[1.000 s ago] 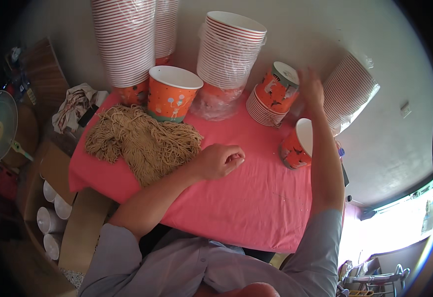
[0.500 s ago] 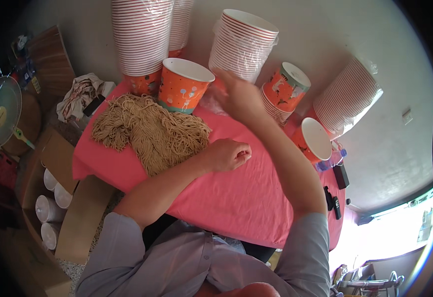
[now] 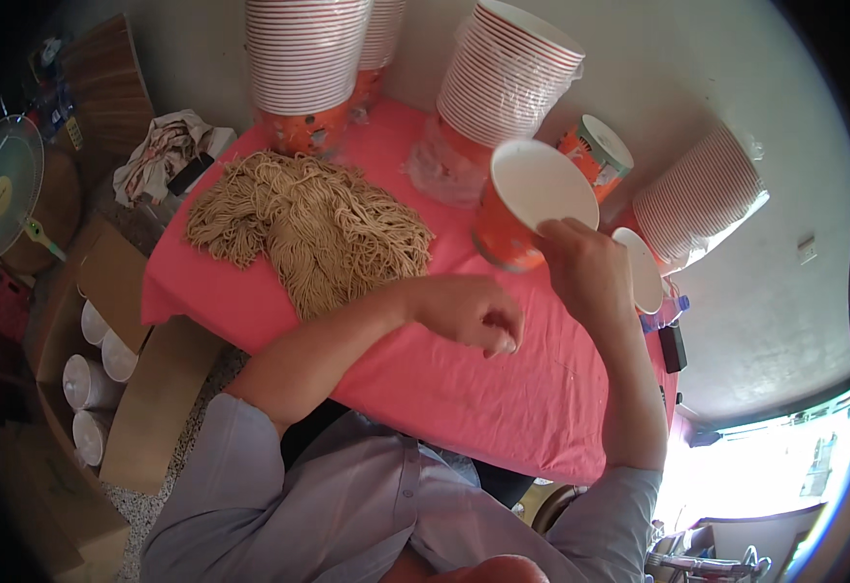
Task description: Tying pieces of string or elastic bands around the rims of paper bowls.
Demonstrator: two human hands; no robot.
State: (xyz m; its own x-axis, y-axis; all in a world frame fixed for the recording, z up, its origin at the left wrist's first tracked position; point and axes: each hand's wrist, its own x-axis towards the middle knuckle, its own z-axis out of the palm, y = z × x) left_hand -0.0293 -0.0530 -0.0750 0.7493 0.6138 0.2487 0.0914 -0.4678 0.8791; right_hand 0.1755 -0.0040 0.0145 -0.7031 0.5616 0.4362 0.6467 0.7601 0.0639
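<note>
My right hand (image 3: 580, 267) grips the near rim of an orange paper bucket (image 3: 498, 228). The bucket has a white inside and tilts with its mouth toward me; whether its base touches the cloth I cannot tell. Nearer to me, my left hand (image 3: 474, 313) hovers over the pink tablecloth (image 3: 435, 389), its fingers curled in, with nothing seen in them. A heap of tan yarn-like cord (image 3: 323, 228) lies on the cloth, just beyond my left forearm.
Tall bucket stacks (image 3: 306, 68) and a plastic-wrapped stack (image 3: 512, 78) stand along the wall. At right are a leaning stack (image 3: 702, 199), a lone bucket (image 3: 642, 272) and a bottle (image 3: 670, 309). A cardboard box (image 3: 163, 418) of white cups and a fan (image 3: 2, 189) are on the left.
My right hand has taken the orange bucket from beside the cord heap and brought it right and nearer. My left hand has shifted slightly right and nearer. The view has turned a little.
</note>
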